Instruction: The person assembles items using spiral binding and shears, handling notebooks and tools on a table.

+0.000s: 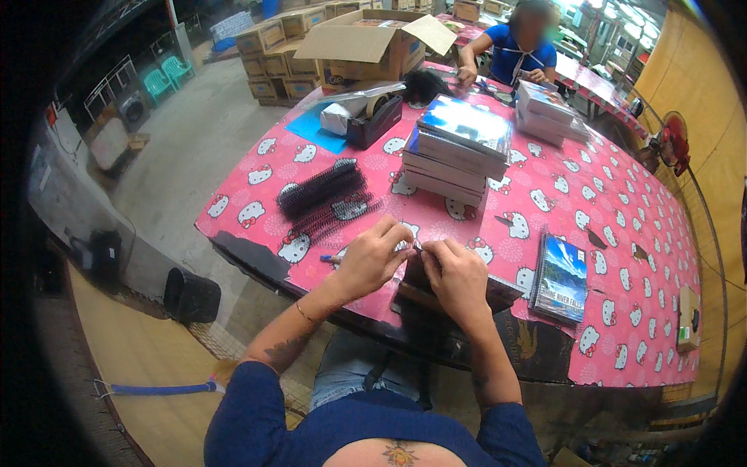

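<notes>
Left hand (377,253): fingers curled, thumb and index tips brought almost together. Right hand (457,274): fingers bent, thumb and index pinched close beside the left's. Whether anything is gripped by either can't be told; too small. A dark flat item (416,272), partly hidden, is set right under the fingertips at the table's near edge. A blue-tipped pen (331,258) is seen just beside the left wrist. Black spiral coils (323,194) are piled beyond the left hand; books (455,152) are stacked ahead. A spiral-bound notebook (560,276) is laid right of the right hand. Everything is carried on a pink-covered table (615,288). Tape dispenser (375,122) is placed behind the coils.
</notes>
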Motion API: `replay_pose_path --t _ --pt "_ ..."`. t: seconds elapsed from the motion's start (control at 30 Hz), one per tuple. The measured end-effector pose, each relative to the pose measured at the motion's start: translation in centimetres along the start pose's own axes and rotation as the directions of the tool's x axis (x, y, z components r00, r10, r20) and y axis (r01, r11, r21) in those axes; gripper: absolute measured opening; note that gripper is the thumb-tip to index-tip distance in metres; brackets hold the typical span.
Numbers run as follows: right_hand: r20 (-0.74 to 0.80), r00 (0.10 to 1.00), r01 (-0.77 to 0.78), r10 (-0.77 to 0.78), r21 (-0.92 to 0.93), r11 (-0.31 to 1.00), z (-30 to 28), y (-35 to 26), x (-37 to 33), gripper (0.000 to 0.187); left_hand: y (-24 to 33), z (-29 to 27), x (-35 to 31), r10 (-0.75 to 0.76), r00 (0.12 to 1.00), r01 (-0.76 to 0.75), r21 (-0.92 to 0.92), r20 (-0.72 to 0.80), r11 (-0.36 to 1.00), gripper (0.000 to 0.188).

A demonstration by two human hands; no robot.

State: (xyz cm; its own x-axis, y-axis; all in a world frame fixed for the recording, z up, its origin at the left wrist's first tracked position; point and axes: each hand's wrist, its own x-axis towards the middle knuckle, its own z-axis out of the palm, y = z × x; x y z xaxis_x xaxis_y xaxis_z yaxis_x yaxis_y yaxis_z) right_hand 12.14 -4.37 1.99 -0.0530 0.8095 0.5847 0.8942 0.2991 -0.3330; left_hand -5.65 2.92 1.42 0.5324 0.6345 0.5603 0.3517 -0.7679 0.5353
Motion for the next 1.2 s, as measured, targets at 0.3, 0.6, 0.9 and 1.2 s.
replay_pose_path --t 0.3,0.6,0.9,1.2 --pt "0.077 0.996 -0.058 0.044 0.193 0.98 -1.3 0.4 0.4 0.016 -0.6 -1.2 2.5 0.136 0.95 -0.132 -0.034 0.282 0.991 0.024" --pt "0.187 0.982 -0.065 0.028 0.194 0.979 -2.0 1.0 0.4 0.016 -1.5 -0.7 2.6 0.177 0.937 -0.158 -0.087 0.302 0.984 0.026" --pt "0.231 0.97 -0.098 0.081 0.061 0.993 -2.7 1.5 0.0 0.017 -1.6 -0.6 3.0 0.2 0.938 -0.172 -0.12 0.282 0.978 0.021" --pt "0.262 0.961 -0.105 0.087 0.056 0.993 -2.8 1.6 0.3 0.02 -1.9 -0.6 3.4 0.207 0.913 -0.189 -0.085 0.352 0.978 0.037"
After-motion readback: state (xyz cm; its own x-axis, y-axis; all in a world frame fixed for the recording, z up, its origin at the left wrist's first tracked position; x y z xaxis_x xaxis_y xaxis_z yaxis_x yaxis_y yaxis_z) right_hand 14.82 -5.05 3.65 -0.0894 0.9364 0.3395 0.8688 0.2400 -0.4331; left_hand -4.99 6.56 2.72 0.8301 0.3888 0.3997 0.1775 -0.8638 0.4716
